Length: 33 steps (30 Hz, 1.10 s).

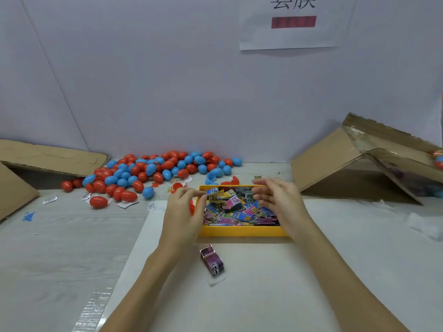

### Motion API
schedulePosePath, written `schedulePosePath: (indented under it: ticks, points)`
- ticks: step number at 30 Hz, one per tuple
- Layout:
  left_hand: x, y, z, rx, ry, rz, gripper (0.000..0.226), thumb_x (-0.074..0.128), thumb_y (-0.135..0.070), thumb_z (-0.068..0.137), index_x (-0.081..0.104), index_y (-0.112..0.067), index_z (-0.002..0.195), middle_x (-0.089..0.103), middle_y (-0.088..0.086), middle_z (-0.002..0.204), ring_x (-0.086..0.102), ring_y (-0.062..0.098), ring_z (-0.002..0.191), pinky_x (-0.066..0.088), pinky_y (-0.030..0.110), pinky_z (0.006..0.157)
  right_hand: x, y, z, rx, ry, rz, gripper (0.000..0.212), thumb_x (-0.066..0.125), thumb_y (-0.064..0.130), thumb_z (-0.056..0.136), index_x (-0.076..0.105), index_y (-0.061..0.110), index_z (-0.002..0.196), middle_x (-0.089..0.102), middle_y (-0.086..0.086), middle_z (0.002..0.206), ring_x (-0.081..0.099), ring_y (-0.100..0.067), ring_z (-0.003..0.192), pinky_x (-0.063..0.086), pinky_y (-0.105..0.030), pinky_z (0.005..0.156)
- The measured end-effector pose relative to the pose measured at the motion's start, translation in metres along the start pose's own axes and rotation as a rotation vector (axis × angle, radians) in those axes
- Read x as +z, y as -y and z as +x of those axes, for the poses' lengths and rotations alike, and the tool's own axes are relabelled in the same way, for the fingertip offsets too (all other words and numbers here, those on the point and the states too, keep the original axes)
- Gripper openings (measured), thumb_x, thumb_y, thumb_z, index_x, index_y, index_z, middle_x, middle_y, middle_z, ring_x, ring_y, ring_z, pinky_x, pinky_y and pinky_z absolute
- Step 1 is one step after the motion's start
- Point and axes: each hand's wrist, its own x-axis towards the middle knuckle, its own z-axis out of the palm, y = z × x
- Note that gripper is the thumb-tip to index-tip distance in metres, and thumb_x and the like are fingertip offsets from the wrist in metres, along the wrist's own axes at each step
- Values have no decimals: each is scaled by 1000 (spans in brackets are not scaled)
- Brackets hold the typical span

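Observation:
A yellow tray (239, 232) sits on a white sheet and is heaped with small colourful printed packets (236, 207). My left hand (183, 209) grips the tray's left wall, thumb at the far-left corner and fingers curled over the rim. My right hand (278, 198) hovers over the right side of the tray. Its fingers are stretched out to the left just above the packets, slightly blurred, with nothing visibly held. One small purple box (212, 259) lies alone on the sheet in front of the tray.
Many red and blue plastic eggs (148, 172) are piled at the back left against the wall, with paper slips among them. Cardboard flaps (50, 156) lie at the far left. A tipped cardboard box (347, 164) stands at the right. A paper sign (292, 22) hangs on the wall.

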Motion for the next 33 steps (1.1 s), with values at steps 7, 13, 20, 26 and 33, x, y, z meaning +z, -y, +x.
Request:
schedulePosePath:
  ticks: [7,13,20,26,33]
  points:
    - [24,23,73,-172,19,180,32,47,-27,107,71,-10,118,64,11,126,54,27,119,46,48,101,6,-11,0,-136,-11,-266,34,47,20,109,75,9,92,74,-2,69,68,-10,61,54,-19,57]
    - [35,54,142,-178,351,641,42,34,-32,110,65,-9,127,55,17,137,48,34,126,40,47,107,2,-17,2,-167,15,-309,35,46,20,109,74,8,93,74,-4,70,68,-11,60,53,-21,57]
    - [34,62,132,-153,195,454,27,49,-12,103,72,1,106,64,23,113,48,36,116,38,43,92,2,-19,5,-166,24,-313,34,46,18,109,74,10,90,73,-2,69,67,-9,59,50,-17,53]
    - [10,16,74,-16,103,111,17,76,-25,91,68,-26,106,55,-1,104,53,16,96,47,29,81,4,-19,4,-159,22,-343,34,46,18,109,74,8,92,73,-3,70,68,-10,58,49,-18,52]
    - [7,-23,-2,145,170,-161,21,73,-16,93,52,-17,92,60,-7,87,58,12,84,51,31,74,8,-20,-2,-244,20,-477,27,51,20,107,74,16,92,74,0,71,71,-15,63,53,-26,62]
